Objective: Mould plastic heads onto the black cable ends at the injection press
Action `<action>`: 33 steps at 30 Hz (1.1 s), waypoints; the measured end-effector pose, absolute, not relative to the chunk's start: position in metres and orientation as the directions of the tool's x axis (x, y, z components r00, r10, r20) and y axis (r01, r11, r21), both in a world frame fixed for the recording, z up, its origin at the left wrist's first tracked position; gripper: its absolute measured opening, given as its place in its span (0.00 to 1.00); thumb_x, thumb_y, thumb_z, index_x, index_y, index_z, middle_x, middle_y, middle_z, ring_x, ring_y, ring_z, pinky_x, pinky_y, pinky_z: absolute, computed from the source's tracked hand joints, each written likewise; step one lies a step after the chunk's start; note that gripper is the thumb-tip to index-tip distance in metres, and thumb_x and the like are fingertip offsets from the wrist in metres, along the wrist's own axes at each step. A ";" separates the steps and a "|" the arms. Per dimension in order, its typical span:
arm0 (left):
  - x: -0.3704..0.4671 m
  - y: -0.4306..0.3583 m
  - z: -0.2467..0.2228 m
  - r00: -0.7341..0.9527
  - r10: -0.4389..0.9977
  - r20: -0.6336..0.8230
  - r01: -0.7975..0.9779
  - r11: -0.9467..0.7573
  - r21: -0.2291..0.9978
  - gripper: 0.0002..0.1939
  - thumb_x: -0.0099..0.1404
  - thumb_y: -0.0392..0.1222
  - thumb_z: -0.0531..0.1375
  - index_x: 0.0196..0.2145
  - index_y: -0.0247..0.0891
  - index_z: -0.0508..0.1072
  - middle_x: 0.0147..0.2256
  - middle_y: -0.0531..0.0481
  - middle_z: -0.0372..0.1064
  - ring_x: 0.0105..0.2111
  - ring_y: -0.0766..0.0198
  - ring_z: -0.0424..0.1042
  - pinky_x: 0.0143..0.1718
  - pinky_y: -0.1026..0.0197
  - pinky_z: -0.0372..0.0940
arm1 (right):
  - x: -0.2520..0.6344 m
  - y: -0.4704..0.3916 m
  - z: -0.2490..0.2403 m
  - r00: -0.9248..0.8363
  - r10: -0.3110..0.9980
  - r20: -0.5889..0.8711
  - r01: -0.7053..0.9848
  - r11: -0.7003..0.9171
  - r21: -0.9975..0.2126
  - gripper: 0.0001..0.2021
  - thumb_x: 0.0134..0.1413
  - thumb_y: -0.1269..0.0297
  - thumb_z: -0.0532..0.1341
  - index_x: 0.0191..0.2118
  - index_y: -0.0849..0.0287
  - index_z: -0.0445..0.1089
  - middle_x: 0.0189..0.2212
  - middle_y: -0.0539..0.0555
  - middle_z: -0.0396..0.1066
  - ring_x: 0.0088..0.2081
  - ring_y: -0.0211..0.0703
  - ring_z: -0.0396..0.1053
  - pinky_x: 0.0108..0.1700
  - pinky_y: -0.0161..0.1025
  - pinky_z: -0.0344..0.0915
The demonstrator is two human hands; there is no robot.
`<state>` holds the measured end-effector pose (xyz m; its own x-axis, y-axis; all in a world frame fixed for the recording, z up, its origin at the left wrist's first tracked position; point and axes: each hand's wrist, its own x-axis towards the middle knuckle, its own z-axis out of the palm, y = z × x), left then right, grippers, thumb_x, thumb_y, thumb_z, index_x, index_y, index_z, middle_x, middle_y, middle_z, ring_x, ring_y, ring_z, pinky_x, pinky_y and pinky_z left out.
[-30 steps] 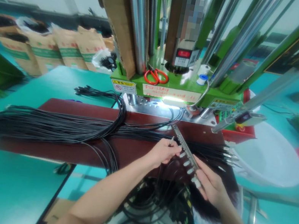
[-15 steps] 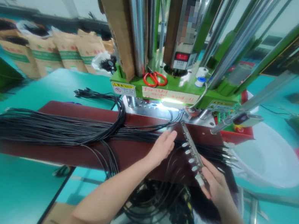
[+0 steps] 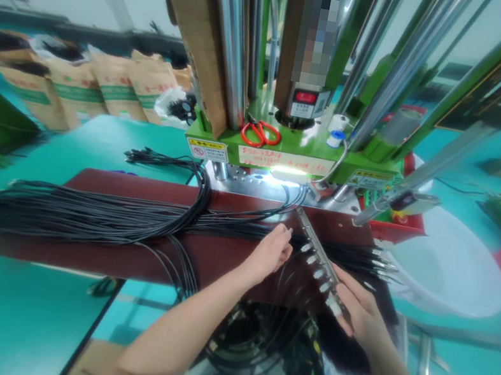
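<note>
My right hand (image 3: 359, 302) is closed round the near end of a narrow metal bar (image 3: 308, 229), which slants away over the board. Several silver connectors (image 3: 311, 260) stick out along the bar's left side, with thin black cables hanging from them toward my lap. Just left of the bar, my left hand (image 3: 272, 249) pinches a small silver cable connector (image 3: 290, 230); its tip shows above my fingers and the rest is hidden. A large bundle of black cables (image 3: 80, 216) lies across the dark red board (image 3: 216, 272) beneath and behind my hands.
Ahead stands a green press (image 3: 221, 134) with a lit metal plate (image 3: 241, 183), where several cable ends enter. Orange-handled scissors (image 3: 261, 132) lie on its ledge. A white tub (image 3: 449, 268) is at the right; paper sacks (image 3: 114, 82) stand at the back left.
My left hand has turned slightly and drawn its fingers in, and a silver tip now shows in them. The bar's far end has shifted a little toward me and left.
</note>
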<state>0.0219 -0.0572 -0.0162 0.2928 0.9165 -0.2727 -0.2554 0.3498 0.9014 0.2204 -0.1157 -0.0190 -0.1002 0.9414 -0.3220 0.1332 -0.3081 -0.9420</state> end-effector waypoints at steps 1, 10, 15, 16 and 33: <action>0.022 -0.057 -0.015 0.300 0.916 -0.265 -0.257 0.345 0.903 0.17 0.59 0.53 0.52 0.23 0.40 0.50 0.14 0.63 0.47 0.11 0.78 0.39 0.12 0.72 0.34 | 0.220 -0.116 -0.018 -0.105 0.941 -0.321 0.136 -0.306 -0.942 0.29 0.53 0.54 0.55 0.57 0.65 0.57 0.15 0.47 0.63 0.10 0.26 0.49 0.10 0.27 0.43; 0.023 -0.054 -0.018 0.301 0.896 -0.326 -0.266 0.407 0.874 0.17 0.53 0.53 0.59 0.23 0.37 0.60 0.12 0.63 0.46 0.11 0.79 0.40 0.12 0.72 0.34 | 0.221 -0.114 -0.019 -0.144 0.932 -0.333 0.196 -0.303 -0.933 0.29 0.53 0.52 0.55 0.57 0.64 0.58 0.17 0.46 0.62 0.11 0.26 0.49 0.11 0.27 0.44; 0.022 -0.051 -0.020 0.259 0.905 -0.339 -0.231 0.399 0.887 0.18 0.52 0.54 0.60 0.22 0.37 0.60 0.12 0.64 0.44 0.10 0.79 0.40 0.12 0.71 0.34 | 0.222 -0.113 -0.025 -0.181 0.927 -0.330 0.241 -0.283 -0.928 0.31 0.53 0.50 0.55 0.59 0.63 0.56 0.16 0.47 0.63 0.10 0.28 0.50 0.10 0.28 0.45; 0.021 -0.049 -0.020 0.252 0.907 -0.338 -0.222 0.394 0.892 0.18 0.52 0.54 0.60 0.22 0.37 0.60 0.11 0.64 0.44 0.10 0.79 0.40 0.12 0.71 0.34 | 0.221 -0.113 -0.025 -0.173 0.932 -0.319 0.258 -0.270 -0.928 0.30 0.53 0.50 0.54 0.59 0.62 0.56 0.18 0.48 0.65 0.10 0.28 0.50 0.10 0.28 0.45; -0.002 -0.039 -0.010 0.281 0.960 -0.004 0.380 -0.107 0.919 0.13 0.56 0.45 0.56 0.39 0.40 0.66 0.30 0.53 0.66 0.24 0.70 0.62 0.28 0.67 0.58 | 0.231 -0.087 0.002 -0.080 0.920 -0.384 0.247 -0.354 -0.902 0.22 0.50 0.55 0.56 0.50 0.61 0.67 0.13 0.46 0.60 0.08 0.27 0.47 0.10 0.27 0.38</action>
